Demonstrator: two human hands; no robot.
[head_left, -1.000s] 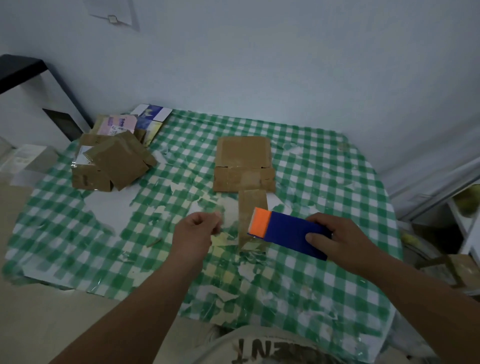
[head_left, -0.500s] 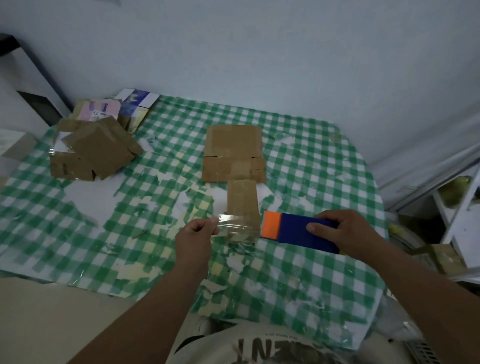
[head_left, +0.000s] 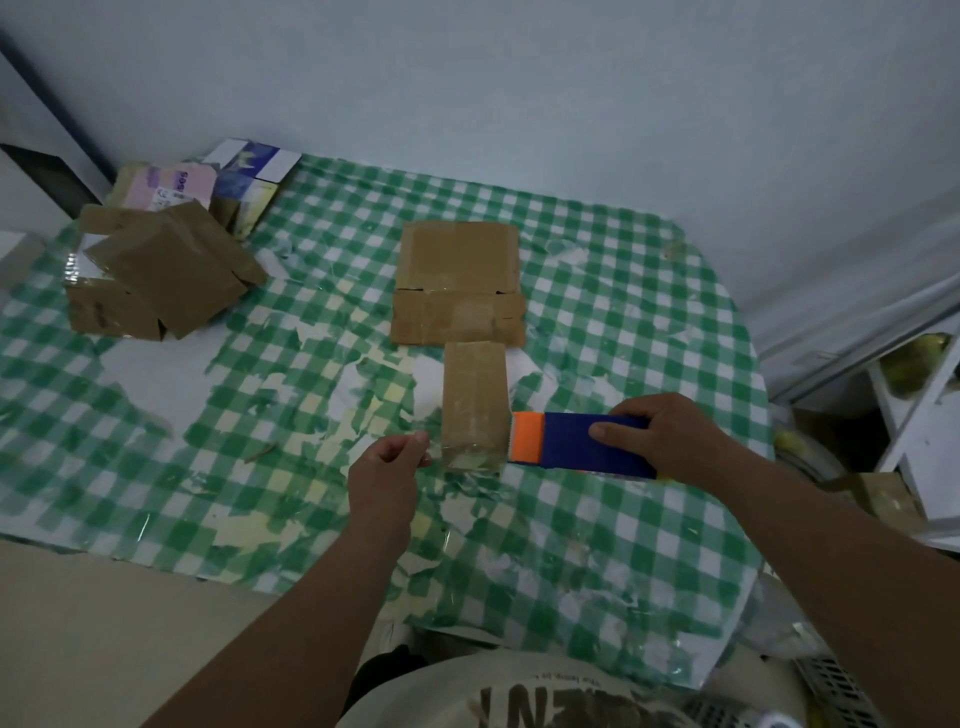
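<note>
tape (head_left: 467, 451): thin, limp, sticky; I'd hold only its end
left hand (head_left: 384, 478): pinches tape end
right hand (head_left: 670, 436): grips dispenser (head_left: 571, 441), rigid, light
box (head_left: 475, 395): light, may slide

1. The left arm entered from the lower left, forearm bare, reaching forward with the wrist roughly straight.
2. The left hand (head_left: 387, 483) was held back-upward with its fingers curled. Thumb and forefinger pinched the end of a clear tape strip (head_left: 434, 448).
3. The right arm entered from the lower right, forearm bare, angled up and leftward.
4. The right hand (head_left: 670, 441) gripped a blue tape dispenser (head_left: 582, 444), thumb pressed on its upper face and fingers curled over its far edge.
5. Both hands were at about the same level, apart, neither touching the other.
</note>
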